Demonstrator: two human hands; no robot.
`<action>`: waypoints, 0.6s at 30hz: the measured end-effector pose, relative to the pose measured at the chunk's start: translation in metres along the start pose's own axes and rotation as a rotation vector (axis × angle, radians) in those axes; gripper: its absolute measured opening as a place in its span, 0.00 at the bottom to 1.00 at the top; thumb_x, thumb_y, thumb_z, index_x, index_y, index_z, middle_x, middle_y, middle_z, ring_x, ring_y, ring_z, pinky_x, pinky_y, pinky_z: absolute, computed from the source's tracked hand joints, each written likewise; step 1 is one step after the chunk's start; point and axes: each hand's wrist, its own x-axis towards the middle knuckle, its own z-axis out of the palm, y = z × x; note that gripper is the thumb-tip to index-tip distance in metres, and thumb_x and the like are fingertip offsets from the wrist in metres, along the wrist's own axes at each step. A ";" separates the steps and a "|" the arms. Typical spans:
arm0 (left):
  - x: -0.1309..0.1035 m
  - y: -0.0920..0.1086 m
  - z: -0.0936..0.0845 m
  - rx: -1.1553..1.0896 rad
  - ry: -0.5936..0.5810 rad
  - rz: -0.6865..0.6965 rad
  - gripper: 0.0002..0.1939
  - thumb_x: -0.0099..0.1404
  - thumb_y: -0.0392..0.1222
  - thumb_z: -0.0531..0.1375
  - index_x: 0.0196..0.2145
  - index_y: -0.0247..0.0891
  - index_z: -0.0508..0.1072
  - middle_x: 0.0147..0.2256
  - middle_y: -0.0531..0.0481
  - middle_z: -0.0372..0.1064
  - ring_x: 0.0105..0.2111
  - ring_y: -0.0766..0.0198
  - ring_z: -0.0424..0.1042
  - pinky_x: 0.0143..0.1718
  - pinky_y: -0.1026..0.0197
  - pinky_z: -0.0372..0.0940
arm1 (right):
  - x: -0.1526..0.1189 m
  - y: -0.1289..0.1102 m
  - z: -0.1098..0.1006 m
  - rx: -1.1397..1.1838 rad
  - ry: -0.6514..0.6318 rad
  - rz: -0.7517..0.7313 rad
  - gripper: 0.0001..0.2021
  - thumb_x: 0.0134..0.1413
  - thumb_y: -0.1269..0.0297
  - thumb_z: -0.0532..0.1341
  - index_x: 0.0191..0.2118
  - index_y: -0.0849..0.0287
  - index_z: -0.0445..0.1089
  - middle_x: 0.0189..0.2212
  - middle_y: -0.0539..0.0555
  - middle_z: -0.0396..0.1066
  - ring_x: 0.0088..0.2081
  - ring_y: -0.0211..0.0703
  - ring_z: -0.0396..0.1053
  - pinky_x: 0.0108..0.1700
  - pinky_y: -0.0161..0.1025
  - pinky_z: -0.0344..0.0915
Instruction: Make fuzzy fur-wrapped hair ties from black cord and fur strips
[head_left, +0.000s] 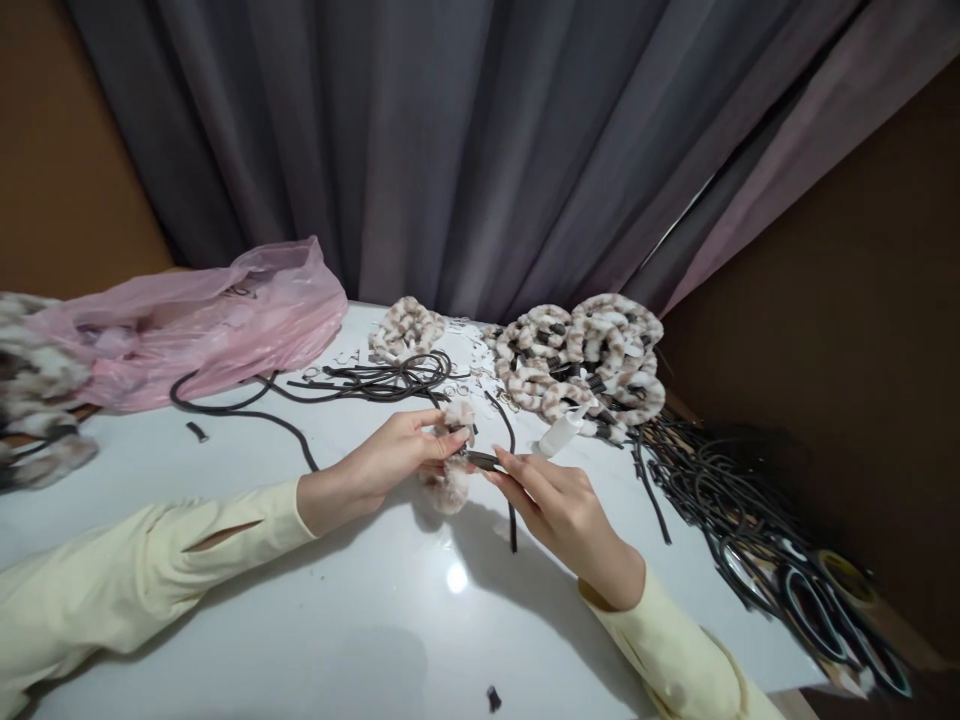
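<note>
My left hand (409, 450) is closed on a fluffy white-and-beige plush piece (448, 487), thumb on top, just above the white table (315, 600). A dark part shows at the middle of the plush. Between the thumb and fingers of my right hand (555, 497) is a slim dark piece (482, 460), its tip touching the plush. Whether this is a tool or a strip I cannot tell. Close behind my right hand lies a black cord (511, 440), and a small white bottle (561, 432) is beyond it.
Fluffy plush rings (585, 350) are piled at the back right, with another plush ring (407, 328) at the back. Black cords (390, 378) lie behind my left hand; a tangle of cords (720, 500) covers the right edge. A pink plastic bag (247, 320) sits at the left.
</note>
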 end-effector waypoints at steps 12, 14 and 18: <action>0.002 -0.006 0.002 -0.056 0.111 0.009 0.14 0.53 0.45 0.65 0.31 0.32 0.69 0.24 0.48 0.70 0.23 0.65 0.69 0.24 0.66 0.60 | 0.004 -0.001 0.000 0.151 -0.071 0.189 0.10 0.60 0.65 0.55 0.41 0.65 0.70 0.21 0.52 0.68 0.20 0.33 0.62 0.22 0.32 0.56; 0.001 -0.005 0.003 -0.042 0.111 0.031 0.13 0.54 0.45 0.65 0.31 0.33 0.69 0.26 0.47 0.71 0.22 0.66 0.69 0.23 0.66 0.60 | 0.006 0.002 -0.004 0.375 -0.109 0.406 0.12 0.57 0.61 0.57 0.36 0.64 0.73 0.19 0.52 0.69 0.19 0.32 0.60 0.21 0.31 0.56; 0.000 -0.003 0.003 -0.024 0.114 0.028 0.14 0.55 0.45 0.64 0.34 0.33 0.68 0.30 0.44 0.72 0.23 0.65 0.70 0.25 0.65 0.62 | 0.012 0.005 -0.014 0.640 -0.169 0.750 0.15 0.50 0.56 0.62 0.34 0.65 0.76 0.17 0.52 0.69 0.18 0.32 0.57 0.20 0.31 0.54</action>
